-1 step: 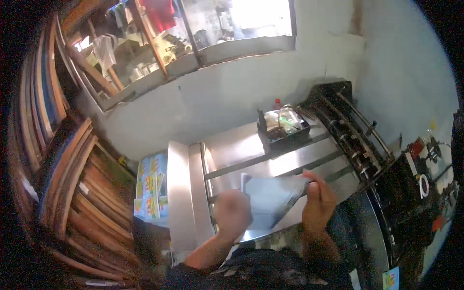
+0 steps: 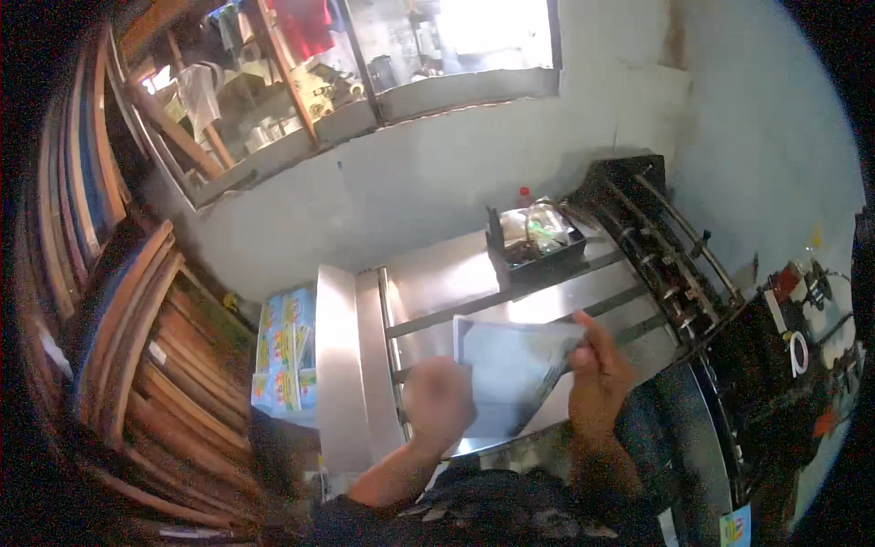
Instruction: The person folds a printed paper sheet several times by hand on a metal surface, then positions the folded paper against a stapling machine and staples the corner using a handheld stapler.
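Along the lower edge, dark clothing (image 2: 492, 510). Just above, 2 bare hands around a pale sheet (image 2: 510, 365). At its left edge, left hand (image 2: 439, 401), rounded but badly blurred: impossible to tell how far open, or whether gripping. At its upper right corner, right hand (image 2: 602, 383), partly curled, thumb and forefinger pinched together on the corner. Between the 2 hands, the sheet itself, spread above the near part of a shiny metal tabletop (image 2: 447, 283), darker toward its lower right side; hard to tell whether 1 sheet or a thin stack. Near the lower right, a blue printed packet (image 2: 736, 526).

Across the tabletop, dark strips (image 2: 447, 312); at its left end, a pale metal panel (image 2: 339, 346). Just beside that, stacked blue-and-yellow packets (image 2: 287, 351). Farther left, wood-edged panels (image 2: 173, 365) leaning in rows. Off to the right, a cluttered dark bench with a white ring (image 2: 798, 351) on its near side.

Toward the far side of the tabletop, an open black box (image 2: 547, 260) full of clear plastic and small items, with a red cap (image 2: 524, 194) just behind. At the right end, a black machine (image 2: 670, 264) with long bars. Behind everything, a pale wall (image 2: 437, 182), then a window (image 2: 401, 87) with red cloth (image 2: 301, 25) hanging beyond.
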The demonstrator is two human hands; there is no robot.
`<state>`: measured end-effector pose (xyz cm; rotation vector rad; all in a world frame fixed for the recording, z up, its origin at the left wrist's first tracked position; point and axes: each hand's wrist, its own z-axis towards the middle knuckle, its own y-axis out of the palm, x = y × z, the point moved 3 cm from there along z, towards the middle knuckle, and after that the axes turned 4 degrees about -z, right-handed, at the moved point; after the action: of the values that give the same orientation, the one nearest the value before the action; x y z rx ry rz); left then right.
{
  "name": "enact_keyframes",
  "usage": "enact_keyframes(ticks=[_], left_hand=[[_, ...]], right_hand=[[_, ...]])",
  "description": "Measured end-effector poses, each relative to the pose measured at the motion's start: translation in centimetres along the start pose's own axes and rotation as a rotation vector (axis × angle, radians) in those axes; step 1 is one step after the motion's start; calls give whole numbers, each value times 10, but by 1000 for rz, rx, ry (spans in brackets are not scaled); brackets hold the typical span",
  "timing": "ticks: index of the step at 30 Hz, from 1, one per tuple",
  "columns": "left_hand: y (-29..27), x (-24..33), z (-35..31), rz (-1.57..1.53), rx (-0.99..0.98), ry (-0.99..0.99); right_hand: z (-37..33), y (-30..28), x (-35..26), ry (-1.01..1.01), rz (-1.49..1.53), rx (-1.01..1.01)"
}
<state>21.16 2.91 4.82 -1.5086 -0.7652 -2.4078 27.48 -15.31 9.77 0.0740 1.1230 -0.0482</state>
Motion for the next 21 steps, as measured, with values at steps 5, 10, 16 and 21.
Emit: enact_keyframes(ticks=[5,10,16,21], left_hand=[[2,2,7,74,-19,-203],[-2,-15,20,304,-104,-341],[-32,-32,55,19,267,-318],[-47,-68,55,4,306,-273]], right_hand=[[0,7,18,99,-153,-179],[2,25,51,236,36,-224],[-36,35,85,401,-217,-631],[-46,45,91,386,-194,-583]])
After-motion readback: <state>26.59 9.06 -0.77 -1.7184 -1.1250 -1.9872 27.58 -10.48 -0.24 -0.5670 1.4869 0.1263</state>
